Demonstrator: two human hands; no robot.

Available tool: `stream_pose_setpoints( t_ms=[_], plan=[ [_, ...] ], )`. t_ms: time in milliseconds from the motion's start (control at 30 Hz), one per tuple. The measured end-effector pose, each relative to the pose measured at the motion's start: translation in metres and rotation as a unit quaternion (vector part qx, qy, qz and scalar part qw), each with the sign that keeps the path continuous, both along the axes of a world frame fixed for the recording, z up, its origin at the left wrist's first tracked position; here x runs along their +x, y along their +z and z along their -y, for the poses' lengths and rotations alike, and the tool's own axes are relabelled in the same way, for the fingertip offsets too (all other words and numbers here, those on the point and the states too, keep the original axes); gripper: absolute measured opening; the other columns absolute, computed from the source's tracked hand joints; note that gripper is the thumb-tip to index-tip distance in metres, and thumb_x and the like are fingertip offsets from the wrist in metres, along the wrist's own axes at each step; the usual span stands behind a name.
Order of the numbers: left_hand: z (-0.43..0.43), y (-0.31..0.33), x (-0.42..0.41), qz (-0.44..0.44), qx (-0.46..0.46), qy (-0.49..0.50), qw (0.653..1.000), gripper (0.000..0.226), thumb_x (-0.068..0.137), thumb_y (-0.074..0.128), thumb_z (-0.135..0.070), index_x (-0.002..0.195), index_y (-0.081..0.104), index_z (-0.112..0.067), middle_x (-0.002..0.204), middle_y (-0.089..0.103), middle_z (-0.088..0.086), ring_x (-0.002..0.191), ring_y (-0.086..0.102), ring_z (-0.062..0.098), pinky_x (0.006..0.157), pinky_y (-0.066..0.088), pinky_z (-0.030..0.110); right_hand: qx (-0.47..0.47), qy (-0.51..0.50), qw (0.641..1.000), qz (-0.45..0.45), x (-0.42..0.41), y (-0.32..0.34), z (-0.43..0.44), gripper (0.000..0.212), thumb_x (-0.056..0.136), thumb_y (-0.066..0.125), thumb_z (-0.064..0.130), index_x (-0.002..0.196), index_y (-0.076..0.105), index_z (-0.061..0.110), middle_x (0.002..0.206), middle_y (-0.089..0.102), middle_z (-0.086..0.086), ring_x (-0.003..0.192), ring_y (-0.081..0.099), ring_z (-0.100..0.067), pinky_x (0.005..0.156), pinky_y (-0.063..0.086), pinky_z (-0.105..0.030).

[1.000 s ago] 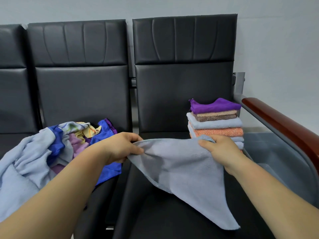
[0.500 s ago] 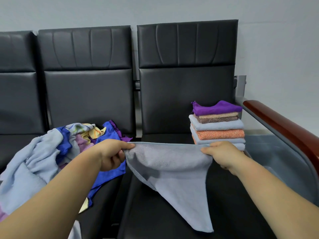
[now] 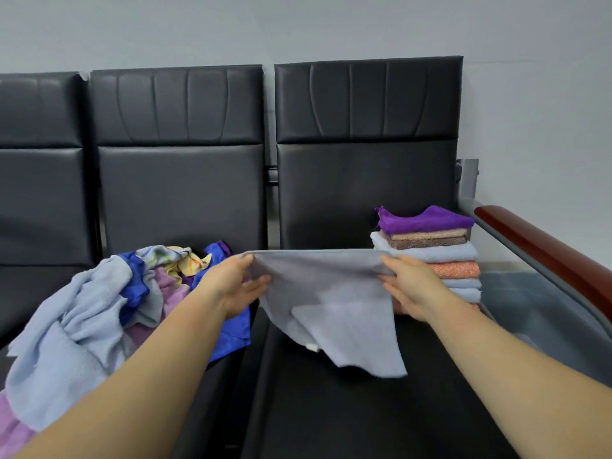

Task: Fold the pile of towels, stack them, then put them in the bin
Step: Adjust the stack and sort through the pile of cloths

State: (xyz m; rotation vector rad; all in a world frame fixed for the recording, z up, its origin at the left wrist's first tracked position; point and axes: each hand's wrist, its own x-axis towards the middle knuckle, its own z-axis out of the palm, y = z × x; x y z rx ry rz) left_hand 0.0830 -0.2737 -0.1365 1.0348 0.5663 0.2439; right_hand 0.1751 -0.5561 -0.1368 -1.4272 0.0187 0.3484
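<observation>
Stretching a pale grey microfibre towel (image 3: 318,286) flat along its upper edge, the person holds it above the seat of the black padded bench (image 3: 347,409). The left hand (image 3: 236,288) has the corner at nine o'clock, with its fingers (image 3: 258,281) closed on the cloth. The right hand (image 3: 410,289) pinches the corner at three o'clock in the same way, fingers (image 3: 385,280) gripping the hem. Below that edge the towel hangs in loose, overlapping layers, its lowest corner drooping towards five o'clock, and a small white tag (image 3: 311,347) shows near the bottom.

At two o'clock from the towel, just behind the right hand, a stack of folded towels (image 3: 430,253) sits on the same seat, purple on top. At nine o'clock, on the next seat, lies a loose pile of unfolded towels (image 3: 92,313) in pale blue, royal blue, lilac and yellow. A reddish-brown wooden armrest (image 3: 546,256) runs along at three o'clock.
</observation>
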Motion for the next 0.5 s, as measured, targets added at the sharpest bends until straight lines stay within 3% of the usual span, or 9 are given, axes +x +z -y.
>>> stream_pose_setpoints(
  t_ms=[33,133,233,300,367,500],
  plan=[
    [-0.001,0.004,0.003,0.058,0.022,0.015,0.998,0.012,0.108,0.049,-0.015,0.105,0.061,-0.015,0.110,0.063,0.013,0.097,0.069,0.033,0.094,0.052,0.045,0.030,-0.007,0.999,0.013,0.004,0.006,-0.004,0.033,0.107,0.057,0.020,0.140,0.056,0.015,0.132,0.066,-0.008,0.110,0.066,-0.019,0.091,0.054,-0.033],
    [-0.002,0.023,0.003,0.194,0.085,0.026,0.977,0.019,0.108,0.047,-0.010,0.103,0.065,-0.011,0.100,0.074,0.010,0.101,0.072,0.024,0.097,0.056,0.035,0.127,-0.046,0.989,0.053,0.018,0.025,-0.008,0.045,0.107,0.056,0.016,0.150,0.046,0.008,0.142,0.058,-0.013,0.130,0.057,-0.025,0.112,0.043,-0.036],
    [-0.003,0.034,-0.004,0.231,0.135,0.015,0.963,0.020,0.107,0.048,-0.007,0.102,0.067,-0.009,0.096,0.076,0.007,0.096,0.074,0.016,0.092,0.059,0.028,0.149,-0.052,0.984,0.080,0.023,0.035,-0.002,0.051,0.108,0.055,0.015,0.154,0.039,0.005,0.135,0.057,-0.009,0.132,0.055,-0.026,0.118,0.042,-0.039],
    [-0.006,0.031,-0.011,0.185,0.193,0.006,0.964,0.020,0.105,0.050,-0.005,0.097,0.068,-0.009,0.087,0.075,0.004,0.084,0.074,0.014,0.080,0.061,0.023,0.087,-0.033,0.993,0.073,0.023,0.026,0.003,0.050,0.108,0.055,0.019,0.155,0.040,0.008,0.137,0.057,-0.008,0.131,0.057,-0.026,0.116,0.044,-0.043],
    [-0.012,0.018,-0.018,0.077,0.284,-0.027,0.955,0.019,0.104,0.053,-0.007,0.091,0.067,-0.013,0.078,0.072,0.004,0.074,0.072,0.014,0.064,0.057,0.022,-0.014,-0.005,0.999,0.038,0.024,0.007,0.009,0.038,0.108,0.055,0.022,0.145,0.053,0.011,0.133,0.064,-0.010,0.116,0.067,-0.025,0.105,0.051,-0.043],
    [-0.023,-0.024,-0.032,-0.140,0.410,-0.158,0.887,0.015,0.099,0.060,-0.013,0.085,0.066,-0.016,0.082,0.072,0.008,0.074,0.074,0.018,0.069,0.054,0.031,-0.237,0.066,0.968,-0.057,0.004,-0.033,0.024,0.027,0.100,0.063,0.031,0.125,0.065,0.020,0.111,0.076,-0.003,0.096,0.075,-0.019,0.072,0.056,-0.030]
  ],
)
